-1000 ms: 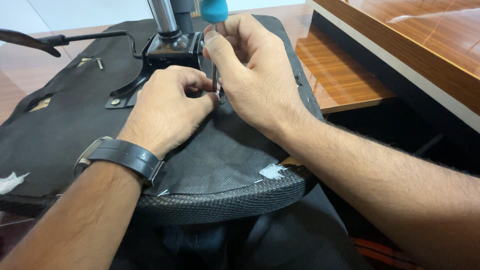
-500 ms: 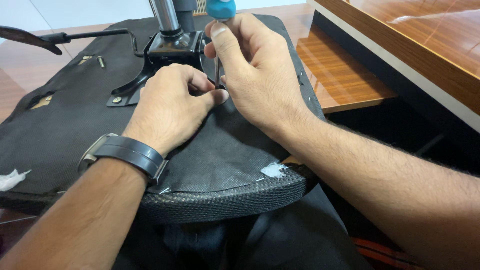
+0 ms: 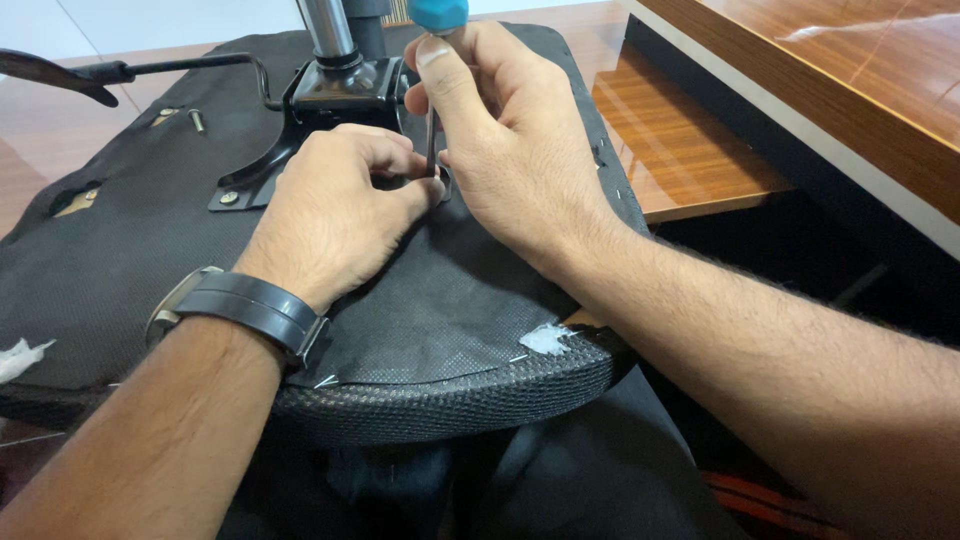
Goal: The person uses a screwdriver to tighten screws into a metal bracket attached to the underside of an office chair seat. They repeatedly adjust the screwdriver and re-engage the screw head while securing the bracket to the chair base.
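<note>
1. While the chair seat (image 3: pixel 420 330) lies upturned, right hand (image 3: pixel 510 150) fingers close round a screwdriver (image 3: pixel 432 120), its blue handle above them.
2. Left hand (image 3: pixel 335 215) fingertips pinch beside the shaft.
3. Screwdriver: likely light, stiff; grip the handle.

Teal handle on the screwdriver (image 3: pixel 436 14). Black woven fabric over the seat (image 3: pixel 120 270), mesh-patterned at its edge. Black plate (image 3: pixel 335 95), chrome post (image 3: pixel 325 25). Dark grey watch (image 3: pixel 245 305). Glossy reddish-brown wood-grain desk (image 3: pixel 830 70).

The chair seat (image 3: pixel 120 270) is covered underneath in matt black cloth, with rough woven mesh at its rim. The column (image 3: pixel 325 25) is shiny metal. The desk (image 3: pixel 850 70) is glossy wood.
</note>
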